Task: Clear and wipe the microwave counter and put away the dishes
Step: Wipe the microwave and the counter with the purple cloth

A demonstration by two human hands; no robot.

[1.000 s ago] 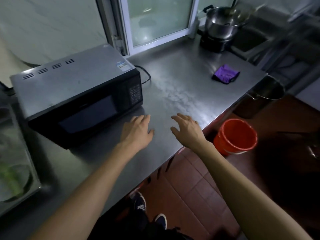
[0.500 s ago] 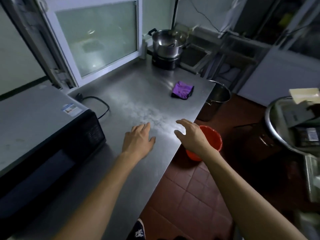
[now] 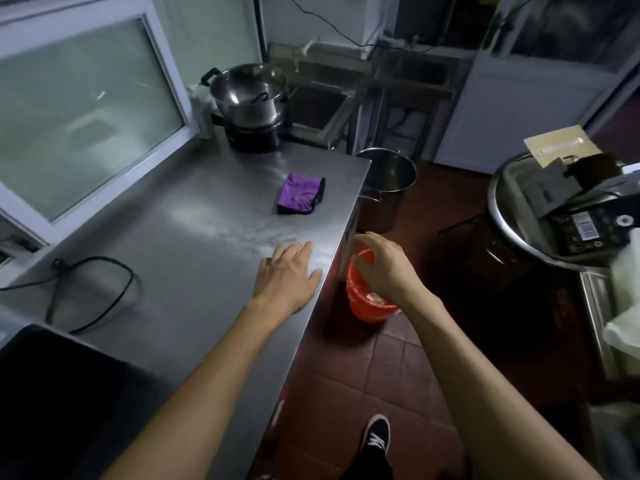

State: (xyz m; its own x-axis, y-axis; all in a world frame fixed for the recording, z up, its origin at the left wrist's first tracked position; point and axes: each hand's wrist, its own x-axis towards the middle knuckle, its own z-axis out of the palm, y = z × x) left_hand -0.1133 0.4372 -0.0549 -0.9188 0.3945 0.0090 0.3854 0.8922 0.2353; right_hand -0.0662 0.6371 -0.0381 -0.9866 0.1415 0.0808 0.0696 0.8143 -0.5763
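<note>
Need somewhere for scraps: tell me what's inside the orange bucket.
The orange bucket shows something pale at its bottom, too unclear to name. The right hand covers part of its opening.

Commercial kitchen; steel counter (image 3: 194, 244); pot (image 3: 247, 95) on burner; sink (image 3: 318, 105); tiled floor (image 3: 391, 368)

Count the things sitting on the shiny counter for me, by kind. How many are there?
Pots: 1, the pot on a black burner
Burners: 1
Cloths: 1, the purple cloth
Microwaves: 1, the microwave
Cords: 1, the cord
Total: 5
</note>
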